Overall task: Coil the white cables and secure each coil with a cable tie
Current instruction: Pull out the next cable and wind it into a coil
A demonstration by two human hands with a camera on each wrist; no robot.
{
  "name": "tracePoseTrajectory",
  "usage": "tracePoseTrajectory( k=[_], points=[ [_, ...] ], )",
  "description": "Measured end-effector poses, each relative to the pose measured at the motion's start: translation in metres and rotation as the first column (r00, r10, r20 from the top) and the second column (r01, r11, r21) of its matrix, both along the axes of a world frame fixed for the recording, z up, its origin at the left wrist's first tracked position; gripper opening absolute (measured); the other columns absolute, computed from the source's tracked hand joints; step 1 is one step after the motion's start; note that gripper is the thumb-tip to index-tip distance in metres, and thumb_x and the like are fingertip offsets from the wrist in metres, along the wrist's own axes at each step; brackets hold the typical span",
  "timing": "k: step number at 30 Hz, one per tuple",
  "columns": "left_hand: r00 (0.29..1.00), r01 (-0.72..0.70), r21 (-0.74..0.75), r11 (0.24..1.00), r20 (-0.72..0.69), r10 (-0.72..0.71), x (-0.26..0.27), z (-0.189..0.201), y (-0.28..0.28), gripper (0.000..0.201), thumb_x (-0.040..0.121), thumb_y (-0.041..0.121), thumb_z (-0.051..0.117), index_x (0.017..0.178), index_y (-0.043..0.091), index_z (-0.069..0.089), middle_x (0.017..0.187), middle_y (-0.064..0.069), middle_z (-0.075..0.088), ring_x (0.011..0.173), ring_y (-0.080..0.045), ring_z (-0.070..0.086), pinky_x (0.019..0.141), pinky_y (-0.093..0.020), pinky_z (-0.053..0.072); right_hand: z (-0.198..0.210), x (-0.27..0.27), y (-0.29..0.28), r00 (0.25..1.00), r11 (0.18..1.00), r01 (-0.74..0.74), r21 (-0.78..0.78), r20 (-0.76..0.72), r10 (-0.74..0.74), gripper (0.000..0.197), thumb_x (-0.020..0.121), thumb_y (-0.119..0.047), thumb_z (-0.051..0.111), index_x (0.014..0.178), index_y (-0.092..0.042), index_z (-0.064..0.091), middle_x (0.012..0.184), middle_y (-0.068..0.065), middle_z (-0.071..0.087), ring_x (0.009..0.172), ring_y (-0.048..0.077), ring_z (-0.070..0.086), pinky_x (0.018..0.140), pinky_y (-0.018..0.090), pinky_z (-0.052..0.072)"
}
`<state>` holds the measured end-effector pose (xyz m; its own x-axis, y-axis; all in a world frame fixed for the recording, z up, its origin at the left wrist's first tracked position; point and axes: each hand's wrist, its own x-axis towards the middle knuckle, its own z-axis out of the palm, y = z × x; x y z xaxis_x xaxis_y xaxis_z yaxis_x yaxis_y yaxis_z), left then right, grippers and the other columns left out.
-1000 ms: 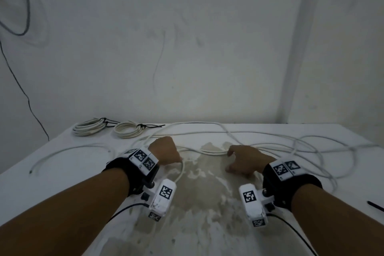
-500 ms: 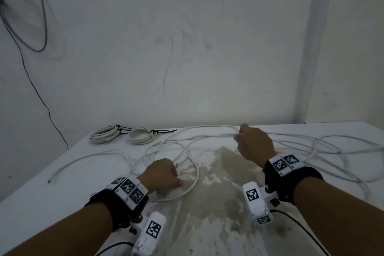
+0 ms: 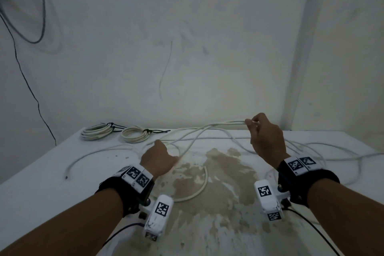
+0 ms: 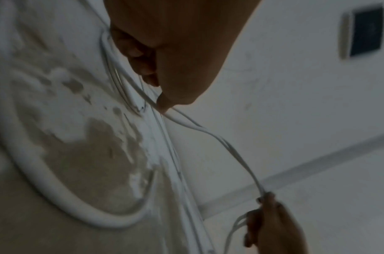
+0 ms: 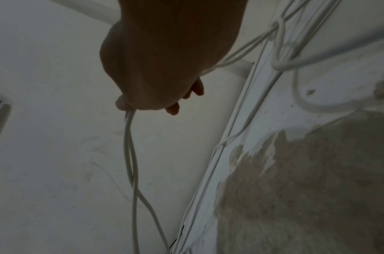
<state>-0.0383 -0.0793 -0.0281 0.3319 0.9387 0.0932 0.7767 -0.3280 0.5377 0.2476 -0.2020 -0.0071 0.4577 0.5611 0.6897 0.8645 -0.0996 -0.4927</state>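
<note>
Two thin round white cable strands (image 3: 220, 124) pinched in right fingers (image 3: 252, 122), left hand (image 3: 159, 159) gripping loops

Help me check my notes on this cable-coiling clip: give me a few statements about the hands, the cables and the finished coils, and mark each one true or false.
1. The right hand pinches white cable strands raised above the table. True.
2. The left hand is lifted high off the table. False: it is low at the table, holding cable there.
3. Two tied coils lie at the far left of the table. True.
4. The ties on those coils are white. False: they are dark.
5. All the cable is already coiled. False: loose cable sprawls across the table.
</note>
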Motion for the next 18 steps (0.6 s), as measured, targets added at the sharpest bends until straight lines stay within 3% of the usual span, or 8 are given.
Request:
tracePoseTrajectory(
  k=[3,5,8,10,11,14,16,18],
  points=[
    [0.946,0.192,-0.003,0.981,-0.265,-0.186,-0.005,-0.006,-0.001,0.022,0.085,0.033,0.067,0.099,0.016,0.068,0.102,-0.001,0.067,0.102,-0.022,0.064,0.072,-0.027,0.043,-0.003,0.005,0.000,1.000,0.995,0.013,-0.095,-0.021,-0.015,0.031,0.099,-0.048,0.048,0.087,-0.019,0.050,0.060,-0.003,0.061,0.067,0.028,0.059,0.063,0.035,0.042],
    [0.948,0.218,0.023,0.976,-0.242,-0.206,-0.011,-0.005,-0.002,0.023,0.086,0.031,0.067,0.093,0.011,0.075,0.100,-0.004,0.071,0.097,-0.022,0.065,0.073,-0.027,0.046,-0.004,0.005,0.003,0.998,0.987,0.038,-0.155,-0.046,-0.046,0.031,0.098,-0.046,0.051,0.086,-0.017,0.052,0.066,-0.001,0.061,0.072,0.029,0.056,0.064,0.034,0.038],
    [0.989,0.086,0.056,0.995,-0.126,-0.078,-0.027,0.007,0.001,0.044,0.083,0.043,0.073,0.106,0.007,0.066,0.104,-0.003,0.063,0.105,-0.024,0.062,0.076,-0.028,0.043,-0.007,-0.003,0.009,0.992,0.964,0.062,-0.259,-0.092,-0.088,0.031,0.097,-0.046,0.052,0.089,-0.016,0.054,0.079,0.005,0.066,0.082,0.032,0.060,0.069,0.035,0.042],
    [0.954,-0.005,0.046,0.999,-0.299,0.018,-0.041,0.015,0.002,0.057,0.076,0.054,0.075,0.107,0.010,0.058,0.107,-0.004,0.063,0.103,-0.024,0.063,0.076,-0.027,0.046,-0.009,-0.009,0.014,0.989,0.947,0.056,-0.315,-0.116,-0.097,0.031,0.096,-0.044,0.053,0.090,-0.014,0.055,0.087,0.009,0.067,0.086,0.033,0.060,0.074,0.037,0.046],
    [0.903,-0.005,0.027,1.000,-0.429,0.016,-0.046,0.017,0.001,0.051,0.076,0.054,0.073,0.100,0.012,0.058,0.104,-0.003,0.065,0.098,-0.023,0.065,0.075,-0.027,0.049,-0.010,-0.012,0.016,0.987,0.934,0.054,-0.355,-0.123,-0.104,0.032,0.096,-0.044,0.053,0.089,-0.013,0.056,0.090,0.010,0.067,0.087,0.034,0.061,0.076,0.038,0.049],
    [0.822,0.007,-0.038,0.999,-0.569,-0.028,-0.057,0.012,-0.004,0.017,0.088,0.030,0.057,0.092,0.014,0.060,0.094,-0.002,0.064,0.092,-0.020,0.065,0.073,-0.024,0.050,-0.014,-0.023,0.019,0.989,0.841,-0.012,-0.541,-0.131,-0.070,0.035,0.091,-0.041,0.056,0.082,-0.008,0.063,0.076,0.009,0.073,0.069,0.029,0.071,0.070,0.039,0.059],
    [0.818,0.010,-0.001,1.000,-0.575,-0.009,-0.059,0.013,-0.008,0.012,0.089,0.016,0.051,0.087,0.010,0.061,0.099,-0.007,0.067,0.091,-0.022,0.065,0.073,-0.024,0.049,-0.017,-0.027,0.017,0.989,0.761,-0.057,-0.646,-0.140,-0.045,0.040,0.089,-0.038,0.057,0.069,-0.005,0.067,0.055,0.004,0.069,0.047,0.021,0.068,0.055,0.032,0.060],
    [0.853,0.000,0.046,0.999,-0.521,0.024,-0.062,0.019,-0.007,0.013,0.084,0.011,0.053,0.070,0.011,0.053,0.084,-0.009,0.069,0.078,-0.022,0.068,0.060,-0.021,0.046,-0.020,-0.029,0.013,0.989,0.715,-0.062,-0.696,-0.139,-0.049,0.046,0.091,-0.038,0.057,0.060,-0.005,0.067,0.048,0.002,0.066,0.040,0.017,0.064,0.047,0.025,0.054]
  ],
)
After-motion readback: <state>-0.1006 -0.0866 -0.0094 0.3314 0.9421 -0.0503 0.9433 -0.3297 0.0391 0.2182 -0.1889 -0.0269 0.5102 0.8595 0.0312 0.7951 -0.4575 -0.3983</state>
